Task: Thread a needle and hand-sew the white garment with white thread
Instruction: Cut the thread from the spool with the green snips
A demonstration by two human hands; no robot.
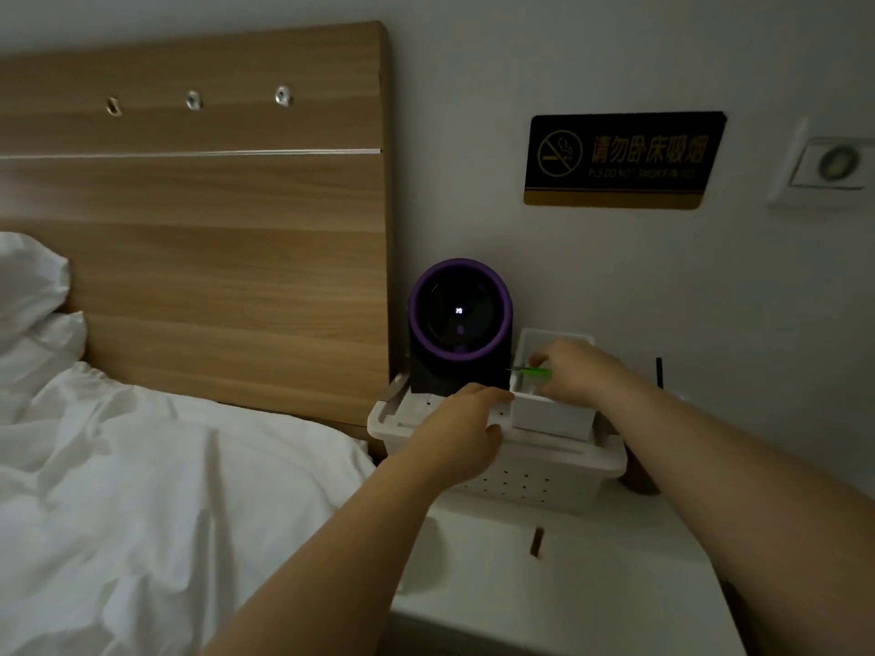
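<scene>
A small white open box sits on top of a white perforated basket on the nightstand. My right hand reaches over the box and pinches a thin green object at its rim. My left hand rests on the basket's top, its fingertips against the box's left side. No needle, thread or garment can be made out; the box's inside is hidden.
A black and purple round device stands on the basket left of the box. White bedding and a wooden headboard fill the left. A white nightstand top lies below. A no-smoking sign hangs on the wall.
</scene>
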